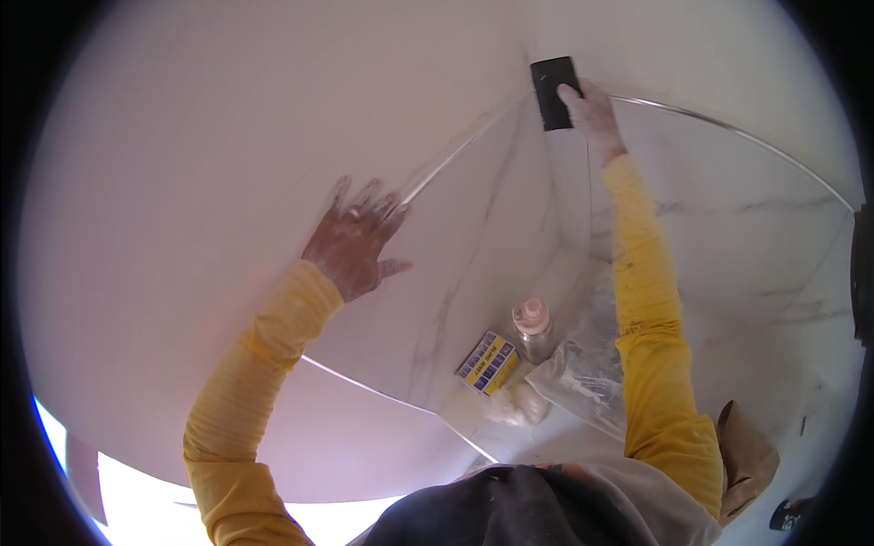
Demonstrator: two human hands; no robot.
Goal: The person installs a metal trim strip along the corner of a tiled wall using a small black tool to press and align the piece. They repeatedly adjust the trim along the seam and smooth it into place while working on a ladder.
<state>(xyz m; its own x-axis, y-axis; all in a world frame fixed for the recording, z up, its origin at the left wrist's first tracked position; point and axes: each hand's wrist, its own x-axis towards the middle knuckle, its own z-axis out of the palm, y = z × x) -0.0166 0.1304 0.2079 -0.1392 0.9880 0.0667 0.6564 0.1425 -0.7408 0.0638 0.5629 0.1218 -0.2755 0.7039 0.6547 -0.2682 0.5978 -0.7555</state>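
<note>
The right hand [596,118] grips a black pad [549,96] at the corner [526,50], a smoothing step, apparently, the left hand [350,241] splayed empty at the wall [182,182]; the next stroke wants even pressure.

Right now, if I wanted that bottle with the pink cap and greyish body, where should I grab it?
Probably by the rounded pink cap, coming from above. The greyish bottle looks upright, with its cap sticking up free, while the yellow-and-blue box on its left and the crumpled clear plastic bag on its right crowd the lower body. Whether the cap is tight, I can't tell.
</note>
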